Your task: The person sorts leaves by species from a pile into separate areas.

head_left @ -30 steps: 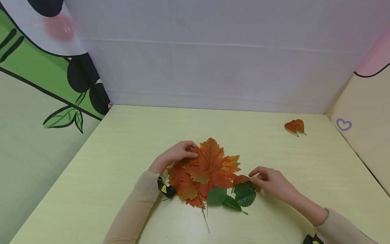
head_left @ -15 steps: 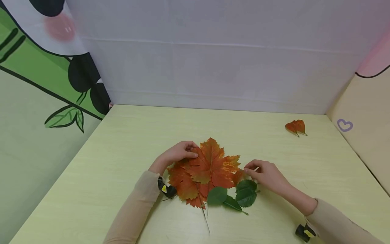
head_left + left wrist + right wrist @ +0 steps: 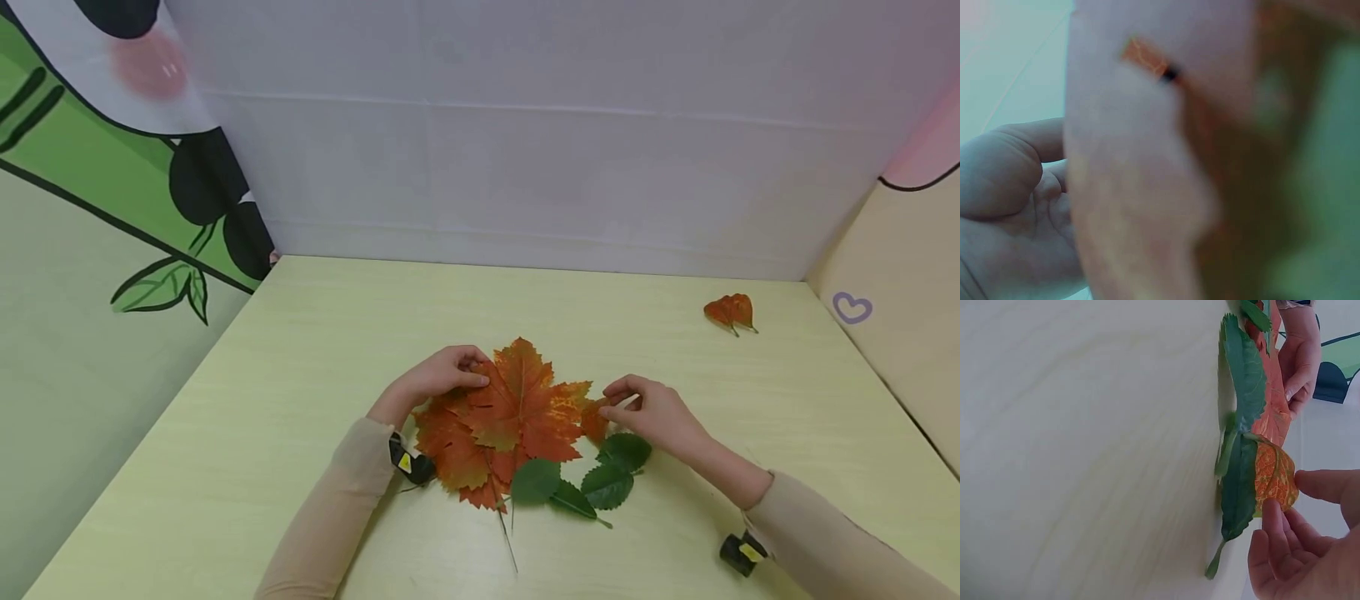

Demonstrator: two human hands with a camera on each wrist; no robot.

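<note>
My left hand (image 3: 438, 377) pinches the upper left edge of a large orange maple leaf (image 3: 519, 404), which overlaps other maple leaves (image 3: 453, 454) in a pile on the table. At the pile's right side, my right hand (image 3: 656, 414) pinches a small orange leaf (image 3: 1275, 472) between thumb and fingertips. That leaf stands tilted up behind the green leaves in the right wrist view. Below the hands lie several green leaves (image 3: 606, 487) with serrated edges, and a rounder green leaf (image 3: 535, 482) overlaps the maple pile. A blurred maple leaf covers much of the left wrist view.
Two small orange leaves (image 3: 731, 312) lie at the back right of the pale table (image 3: 337, 317). Thin stems (image 3: 508, 546) point from the pile toward the front. A white sheet (image 3: 525, 167) rises behind the table, with printed panels at both sides.
My right hand has moved up and left with the small orange leaf, away from the green leaves. One green leaf has shifted right and now shows more fully. My left hand has stayed in place.
</note>
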